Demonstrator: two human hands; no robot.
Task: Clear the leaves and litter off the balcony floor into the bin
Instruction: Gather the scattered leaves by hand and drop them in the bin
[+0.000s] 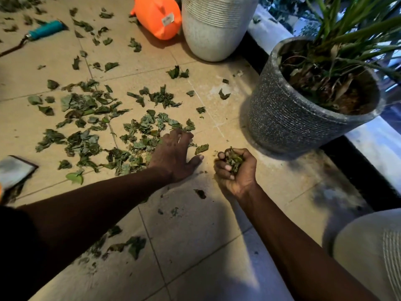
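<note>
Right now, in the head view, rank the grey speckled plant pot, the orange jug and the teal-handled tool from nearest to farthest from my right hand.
From the right hand, which grips leaves:
1. Grey speckled plant pot, just ahead to its right.
2. Orange jug, far ahead and left.
3. Teal-handled tool, farthest, at the far left.

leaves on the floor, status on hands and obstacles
Left hand spread at edge of loose leaves. Right hand grips a clump of leaves. Many more across the tiles. Grey planter close by.
</note>
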